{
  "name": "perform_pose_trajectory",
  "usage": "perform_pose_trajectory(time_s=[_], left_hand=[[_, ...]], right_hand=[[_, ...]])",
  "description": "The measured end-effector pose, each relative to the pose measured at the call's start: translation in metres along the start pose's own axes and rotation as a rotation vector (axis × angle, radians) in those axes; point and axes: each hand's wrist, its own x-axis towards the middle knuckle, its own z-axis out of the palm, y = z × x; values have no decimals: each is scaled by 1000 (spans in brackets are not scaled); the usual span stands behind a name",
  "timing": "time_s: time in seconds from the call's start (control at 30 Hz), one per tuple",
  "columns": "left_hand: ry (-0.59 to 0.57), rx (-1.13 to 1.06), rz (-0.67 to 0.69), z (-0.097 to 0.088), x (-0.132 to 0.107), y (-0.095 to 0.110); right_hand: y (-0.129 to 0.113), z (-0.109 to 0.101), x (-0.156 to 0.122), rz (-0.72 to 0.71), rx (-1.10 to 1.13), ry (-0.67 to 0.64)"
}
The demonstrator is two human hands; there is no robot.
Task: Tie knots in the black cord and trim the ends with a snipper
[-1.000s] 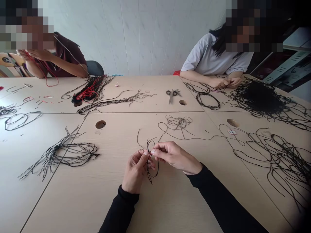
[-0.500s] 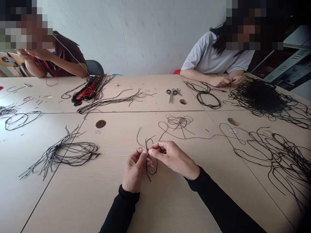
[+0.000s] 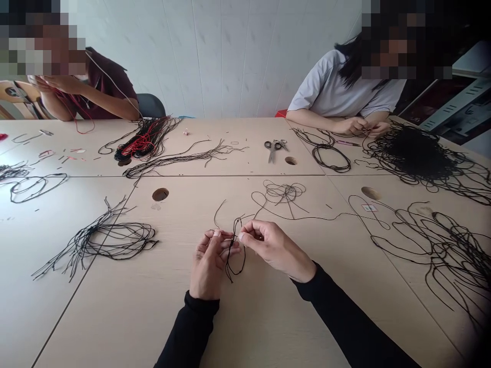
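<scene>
A looped black cord (image 3: 244, 260) hangs upright between my hands, over the near part of the table. My left hand (image 3: 209, 260) pinches a thin thread between thumb and forefinger, its other fingers behind the loop. Just right of the loop, my right hand (image 3: 274, 248) is closed in a pinch on the same thin thread. One thread end (image 3: 219, 209) sticks up above my left hand. From near my right hand the thread runs back to a loose coil of thin thread (image 3: 284, 191) on the table. Fine details of the knot are too small to tell.
A bundle of black cords (image 3: 95, 240) lies left, with another tangle (image 3: 452, 250) at right. Farther back are scissors (image 3: 272, 148), long cords (image 3: 172, 162), a red-and-black bundle (image 3: 141, 143) and a big black heap (image 3: 418, 151). Two co-workers sit across the table (image 3: 261, 327), handling cords.
My hands have drawn slightly apart, the left moving a little left and the right barely shifting. More of the thread and the cord loop now shows between them.
</scene>
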Motion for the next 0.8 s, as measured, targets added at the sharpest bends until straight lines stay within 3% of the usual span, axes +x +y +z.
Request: perform_pose_trajectory(time_s=[0.3, 0.47, 0.53, 0.8], left_hand=[[64, -42, 23, -4, 3, 2], [-104, 5, -168, 1, 0, 2], [-156, 60, -186, 3, -2, 1], [-101, 98, -132, 5, -3, -1]], right_hand=[[4, 0, 2, 15, 31, -24], [5, 0, 1, -14, 69, -10], [5, 0, 1, -30, 106, -33], [6, -2, 3, -37, 48, -62]])
